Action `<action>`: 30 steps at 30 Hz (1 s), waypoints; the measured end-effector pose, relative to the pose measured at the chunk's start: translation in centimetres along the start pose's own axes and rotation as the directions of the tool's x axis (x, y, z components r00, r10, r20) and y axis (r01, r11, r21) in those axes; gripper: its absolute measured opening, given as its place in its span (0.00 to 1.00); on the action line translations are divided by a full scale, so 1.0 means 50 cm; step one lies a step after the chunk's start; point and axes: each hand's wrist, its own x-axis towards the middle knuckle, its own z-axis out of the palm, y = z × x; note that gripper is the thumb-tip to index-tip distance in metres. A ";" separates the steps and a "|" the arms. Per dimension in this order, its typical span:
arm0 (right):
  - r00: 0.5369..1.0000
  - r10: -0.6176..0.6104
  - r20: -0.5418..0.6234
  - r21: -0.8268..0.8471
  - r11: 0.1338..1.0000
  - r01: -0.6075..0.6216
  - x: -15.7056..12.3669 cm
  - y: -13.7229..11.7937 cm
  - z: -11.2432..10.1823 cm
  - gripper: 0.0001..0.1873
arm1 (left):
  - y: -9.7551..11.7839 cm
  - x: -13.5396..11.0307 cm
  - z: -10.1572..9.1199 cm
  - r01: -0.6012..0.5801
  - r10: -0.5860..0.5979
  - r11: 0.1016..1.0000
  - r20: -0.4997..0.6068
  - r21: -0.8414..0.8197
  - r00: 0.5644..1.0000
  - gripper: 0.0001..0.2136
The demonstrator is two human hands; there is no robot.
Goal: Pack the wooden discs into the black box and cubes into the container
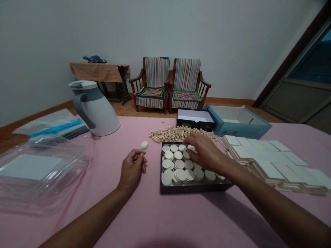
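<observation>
A shallow black box (196, 188) holds many pale, round wooden discs (179, 164) in stacked rows. Over its back part, my right hand (203, 150) reaches in from the right, with thumb and fingers closed around a disc (190, 148). The hand and wrist cover part of the discs on that side. My left hand (131, 168) rests on the pink cloth left of the box, fingers curled in, nothing visible between them. Just beyond its fingertips lies a small stack of discs (144, 145).
Behind the box is a pile of small wooden beads (170, 133). Farther back stand a black box (195, 119) and a blue box (238, 120). Stacked square wooden pieces (266, 156) lie right. At left are a clear plastic container (64, 151), a blue carton (60, 130) and a white jug (99, 112).
</observation>
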 end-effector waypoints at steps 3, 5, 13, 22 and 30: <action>0.997 0.077 0.025 -0.050 0.996 -0.076 -0.022 0.033 -0.022 0.09 | 0.002 0.000 0.002 -0.006 0.006 1.000 -0.003 0.020 1.000 0.11; 0.994 0.084 0.063 -0.075 0.994 -0.079 -0.036 0.048 -0.024 0.09 | 0.005 -0.002 0.003 -0.003 0.003 1.000 -0.004 0.026 1.000 0.12; 0.991 0.066 0.115 0.005 0.998 -0.067 -0.046 0.055 0.023 0.07 | 0.008 -0.003 0.004 -0.002 0.002 1.000 -0.007 0.031 1.000 0.12; 0.995 0.051 0.088 0.019 0.998 -0.052 -0.061 0.064 -0.010 0.09 | 0.007 -0.001 0.005 -0.006 0.006 1.000 0.000 0.030 1.000 0.12; 0.989 0.070 0.129 -0.033 0.997 -0.067 -0.051 0.059 0.015 0.10 | 0.005 -0.001 0.004 0.003 -0.003 1.000 -0.001 0.008 1.000 0.12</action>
